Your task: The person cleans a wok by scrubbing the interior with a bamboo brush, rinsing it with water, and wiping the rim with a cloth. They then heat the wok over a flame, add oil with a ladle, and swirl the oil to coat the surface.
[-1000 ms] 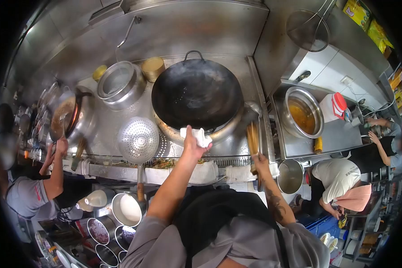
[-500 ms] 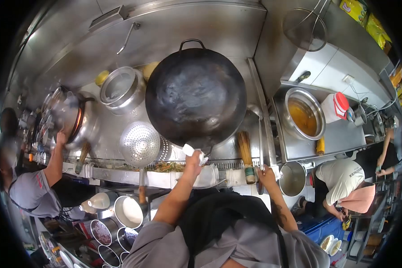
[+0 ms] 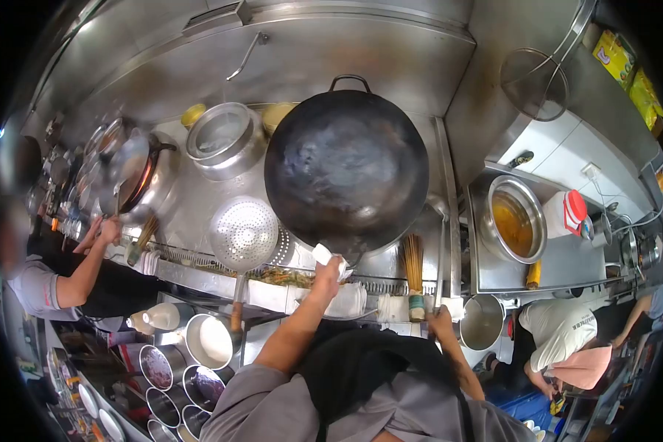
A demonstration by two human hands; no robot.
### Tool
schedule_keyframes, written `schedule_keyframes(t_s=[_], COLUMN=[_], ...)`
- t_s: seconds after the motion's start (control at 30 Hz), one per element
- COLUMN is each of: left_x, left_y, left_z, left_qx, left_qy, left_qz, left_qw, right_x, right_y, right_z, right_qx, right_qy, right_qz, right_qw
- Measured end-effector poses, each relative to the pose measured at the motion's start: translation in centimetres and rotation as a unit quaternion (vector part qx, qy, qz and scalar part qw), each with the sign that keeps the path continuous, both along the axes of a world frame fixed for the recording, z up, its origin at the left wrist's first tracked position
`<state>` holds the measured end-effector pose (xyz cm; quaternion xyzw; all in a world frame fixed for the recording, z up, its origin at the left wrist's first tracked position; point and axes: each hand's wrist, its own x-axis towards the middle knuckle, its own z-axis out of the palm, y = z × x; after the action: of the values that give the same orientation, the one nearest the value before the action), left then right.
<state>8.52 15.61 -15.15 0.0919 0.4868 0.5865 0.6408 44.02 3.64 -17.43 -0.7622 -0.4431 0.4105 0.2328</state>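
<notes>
A big dark wok (image 3: 346,169) stands on the steel range, its inside bare and shiny. At its near edge, my left hand (image 3: 330,276) is closed round the handle through a folded white cloth (image 3: 322,254). My right hand (image 3: 442,324) is closed on the lower end of a long-handled ladle (image 3: 440,265), whose bowl lies to the right of the wok. Between the two hands a bamboo wok brush (image 3: 414,272) rests upright against the range edge. A perforated strainer (image 3: 244,232) with a wooden grip lies left of my left hand.
A steel pot (image 3: 225,144) stands behind the strainer. On the right are a bowl of amber liquid (image 3: 514,221) and a red-lidded tub (image 3: 566,214). Co-workers work left and right. Several metal containers (image 3: 210,342) stand low at left; food scraps fill the front gutter.
The whole view has shifted, so the range appears farther right. Both my hands keep their holds. The co-worker at left now has both hands together at their own wok.
</notes>
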Motion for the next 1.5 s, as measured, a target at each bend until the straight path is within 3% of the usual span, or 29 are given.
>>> schedule_keyframes(t_s=[0.03, 0.07, 0.1, 0.13, 0.27, 0.37, 0.47, 0.57, 0.67, 0.77, 0.9, 0.97, 1.07, 1.17, 1.2, 1.27, 1.37, 1.5], left_x=[-0.1, -0.1, -0.1, 0.0, 0.3, 0.7, 0.8, 0.9, 0.0, -1.4, -4.1, -6.5, -10.4, -13.1, -13.6, -13.9, -14.4, -14.9], left_y=[0.2, 0.3, 0.3, 0.3, 1.1, 1.9, 3.1, 4.1, 4.8, 2.5, -3.5, -7.1, -11.3, -14.3, -14.9, -15.3, -15.5, -15.4], left_z=[-0.2, -0.4, -0.7, -0.5, 2.0, 4.8, 5.8, 7.8, 8.8, 8.2, 8.2, 6.4, 7.0, 6.7, 6.6, 8.8, 9.3, 9.3], left_qx=[0.001, -0.001, -0.004, 0.001, -0.001, -0.012, -0.001, -0.032, -0.105, -0.058, -0.055, 0.008, -0.076, -0.073, -0.068, -0.072, -0.068, -0.032], left_qy=[-0.003, -0.004, -0.005, -0.011, -0.048, -0.070, -0.073, -0.082, -0.117, -0.173, -0.159, -0.134, -0.083, -0.100, -0.083, -0.087, -0.091, -0.102], left_qz=[0.003, 0.002, -0.001, 0.001, -0.002, 0.001, 0.003, 0.000, -0.040, -0.103, -0.123, -0.130, -0.082, -0.019, -0.012, -0.008, -0.022, -0.036], left_qw=[1.000, 1.000, 1.000, 1.000, 0.999, 0.997, 0.997, 0.996, 0.987, 0.978, 0.978, 0.982, 0.990, 0.992, 0.994, 0.994, 0.993, 0.994], right_x=[0.6, 1.0, -0.4, -0.8, -0.7, -2.0, -6.1, -10.8, -14.2, -18.4, -23.3, -25.8, -29.7, -35.1, -36.4, -40.2, -43.5, -43.1], right_y=[0.8, 1.1, 1.7, 2.2, 4.4, 7.3, 9.7, 11.8, 14.8, 17.1, 20.5, 22.4, 24.4, 29.3, 31.8, 33.7, 34.0, 32.1], right_z=[-0.5, 0.3, 4.6, 6.2, 8.0, 11.0, 16.2, 21.3, 22.4, 24.4, 25.9, 25.7, 26.5, 26.8, 26.4, 29.3, 32.2, 31.9], right_qx=[0.102, 0.083, 0.063, 0.064, 0.182, 0.281, 0.258, 0.234, 0.220, 0.205, 0.160, 0.152, 0.159, 0.179, 0.201, 0.201, 0.163, 0.190], right_qy=[0.013, 0.057, 0.101, 0.035, 0.004, 0.068, 0.152, 0.160, 0.220, 0.251, 0.267, 0.263, 0.224, 0.222, 0.279, 0.240, 0.242, 0.248], right_qz=[-0.036, -0.064, -0.092, -0.086, -0.079, -0.021, 0.001, 0.049, 0.096, 0.130, 0.179, 0.186, 0.219, 0.282, 0.335, 0.351, 0.321, 0.299], right_qw=[0.994, 0.993, 0.989, 0.994, 0.980, 0.957, 0.954, 0.958, 0.946, 0.937, 0.933, 0.935, 0.936, 0.916, 0.877, 0.882, 0.901, 0.901])
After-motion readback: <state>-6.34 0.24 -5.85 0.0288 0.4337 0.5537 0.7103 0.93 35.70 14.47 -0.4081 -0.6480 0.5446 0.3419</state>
